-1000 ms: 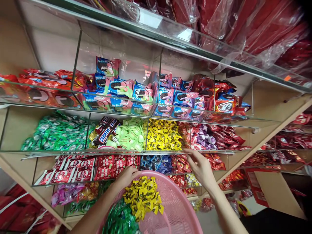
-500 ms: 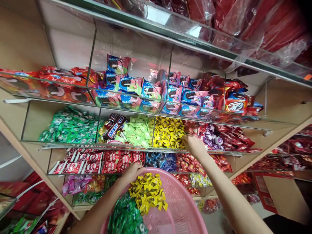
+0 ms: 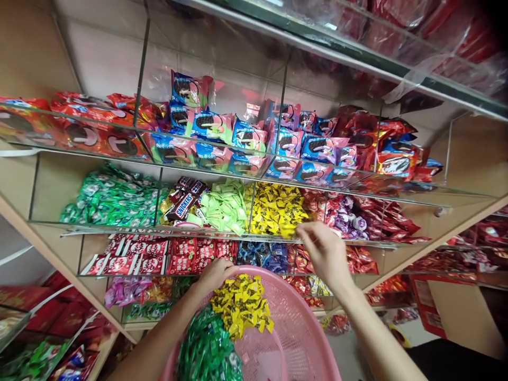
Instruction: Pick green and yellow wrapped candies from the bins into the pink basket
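Observation:
My left hand (image 3: 216, 274) is closed over the far rim of a pink plastic basket (image 3: 313, 323). Inside the basket lie a heap of yellow-wrapped candies (image 3: 242, 307) and a pile of green-wrapped candies (image 3: 210, 344). Pinched at the fingertips of my right hand (image 3: 323, 248) is a yellow-wrapped candy (image 3: 288, 229), a little blurred. That hand is at the front edge of a shelf compartment holding many more yellow candies (image 3: 275, 206), above and beyond the basket.
Glass dividers split the shelves. Beside the yellow candies are light green packets (image 3: 226, 206), Snickers bars (image 3: 184, 203), green candies (image 3: 115, 198) and purple-and-white candies (image 3: 349, 217). Blue-and-pink cookie packs (image 3: 212, 127) fill the shelf above. A glass shelf edge (image 3: 337, 53) juts out overhead.
My right hand has drawn back from the yellow candies toward the shelf's front edge, a yellow candy now showing at its fingertips. My left hand stays on the basket rim. The view has shifted slightly.

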Available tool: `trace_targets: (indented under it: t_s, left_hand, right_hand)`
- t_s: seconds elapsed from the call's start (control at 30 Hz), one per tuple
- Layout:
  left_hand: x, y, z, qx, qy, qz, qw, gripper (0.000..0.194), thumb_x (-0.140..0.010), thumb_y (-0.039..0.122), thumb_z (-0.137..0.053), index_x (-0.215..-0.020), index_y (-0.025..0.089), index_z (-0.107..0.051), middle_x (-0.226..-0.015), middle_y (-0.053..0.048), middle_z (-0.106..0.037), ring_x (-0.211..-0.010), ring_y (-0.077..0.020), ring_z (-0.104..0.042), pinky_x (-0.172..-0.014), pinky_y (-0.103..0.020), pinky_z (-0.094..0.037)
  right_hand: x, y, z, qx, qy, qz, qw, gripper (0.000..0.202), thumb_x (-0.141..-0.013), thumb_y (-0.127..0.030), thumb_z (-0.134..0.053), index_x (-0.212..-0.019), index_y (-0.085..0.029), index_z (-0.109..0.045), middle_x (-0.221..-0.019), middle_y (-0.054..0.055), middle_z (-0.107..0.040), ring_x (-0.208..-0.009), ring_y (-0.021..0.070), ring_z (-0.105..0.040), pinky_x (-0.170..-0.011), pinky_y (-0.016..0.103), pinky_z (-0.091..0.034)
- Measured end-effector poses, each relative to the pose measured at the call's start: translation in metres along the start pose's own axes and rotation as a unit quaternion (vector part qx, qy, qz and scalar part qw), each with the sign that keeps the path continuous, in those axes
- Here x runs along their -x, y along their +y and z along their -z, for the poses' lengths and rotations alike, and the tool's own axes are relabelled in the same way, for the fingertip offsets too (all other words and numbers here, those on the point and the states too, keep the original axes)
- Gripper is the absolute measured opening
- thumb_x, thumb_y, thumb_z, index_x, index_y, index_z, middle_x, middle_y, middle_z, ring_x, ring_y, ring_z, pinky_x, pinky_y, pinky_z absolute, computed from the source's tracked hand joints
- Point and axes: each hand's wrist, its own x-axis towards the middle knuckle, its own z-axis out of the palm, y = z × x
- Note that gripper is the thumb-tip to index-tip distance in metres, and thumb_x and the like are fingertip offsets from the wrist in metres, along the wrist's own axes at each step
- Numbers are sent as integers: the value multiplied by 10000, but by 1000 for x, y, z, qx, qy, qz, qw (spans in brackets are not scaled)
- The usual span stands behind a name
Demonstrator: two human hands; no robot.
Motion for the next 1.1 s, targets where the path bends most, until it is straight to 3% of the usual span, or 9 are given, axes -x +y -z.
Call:
trace_targets:
  t_s: [0.13,0.23,0.33,0.73,1.1]
  left_hand:
    - [0,0,-1,-5,6,-9,1000,526,-810,567,-309,-646,158,-597,-627,6,-545,-584,-96,-433,-515,-197,-213]
    - [0,-1,-2,-5,3,-5,1000,538,-813,575,-295,-666,159,-602,-625,6,-548,-573,-91,-437,-509,-194,-215]
    - [0,-2,-3,-12,10,-4,1000,524,-823,557,-290,-671,163,-600,-630,6,-555,-575,-89,-440,-511,-193,-218]
    - [2,1,1,-7,9,0,1000,498,-821,541,-306,-699,166,-612,-663,-6,-574,-609,-103,-460,-521,-197,-236]
    - [0,3,2,-8,11,9,1000,493,-816,546,-320,-670,160,-591,-663,-2,-576,-600,-97,-453,-524,-194,-231]
  right_hand:
    - [38,-20,-48,-123,-151,-38,980,196,-867,-252,-405,-790,-185,-573,-786,37,-600,-725,143,-551,-656,259,-430]
    - [66,-14,-84,-131,-205,-64,968,192,-866,-230,-407,-757,-186,-558,-739,20,-584,-686,134,-533,-631,242,-407]
    - [83,-1,-102,-122,-229,-79,963,195,-870,-235,-399,-743,-188,-539,-739,16,-574,-664,127,-516,-610,230,-387]
    - [84,16,-111,-151,-261,-40,953,242,-895,-278,-342,-821,-189,-555,-799,38,-565,-723,130,-527,-672,243,-403]
    - [86,16,-112,-168,-210,-80,960,241,-892,-285,-350,-830,-190,-563,-802,33,-580,-724,137,-535,-666,248,-407]
